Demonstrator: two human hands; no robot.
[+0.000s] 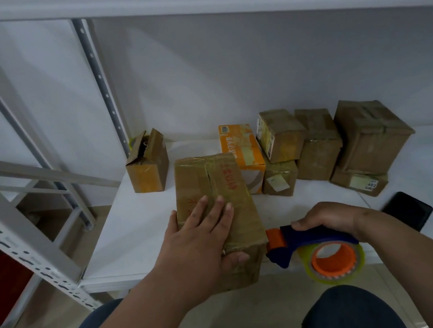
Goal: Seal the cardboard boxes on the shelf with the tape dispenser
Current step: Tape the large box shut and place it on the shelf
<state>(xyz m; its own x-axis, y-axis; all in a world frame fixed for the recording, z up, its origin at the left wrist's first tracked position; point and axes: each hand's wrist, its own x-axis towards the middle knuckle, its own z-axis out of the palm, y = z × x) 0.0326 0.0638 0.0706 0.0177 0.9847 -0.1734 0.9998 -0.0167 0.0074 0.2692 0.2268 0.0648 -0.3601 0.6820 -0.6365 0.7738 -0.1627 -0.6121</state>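
Note:
A long brown cardboard box (212, 185) with red writing lies on the white shelf (127, 241), its near end overhanging the front edge. My left hand (204, 239) presses flat on the box's near top, thumb wrapped over the near end. To the right, my right hand (329, 219) grips the blue handle of the tape dispenser (316, 246). Its orange nose touches the box's near right corner. The clear tape roll on an orange hub hangs below the hand.
A small box with open flaps (146, 165) stands at the back left. An orange printed box (243, 153) and several brown boxes (319, 143) are stacked at the back right. A black phone (407, 210) lies at the right. A metal rack upright (27, 243) stands left.

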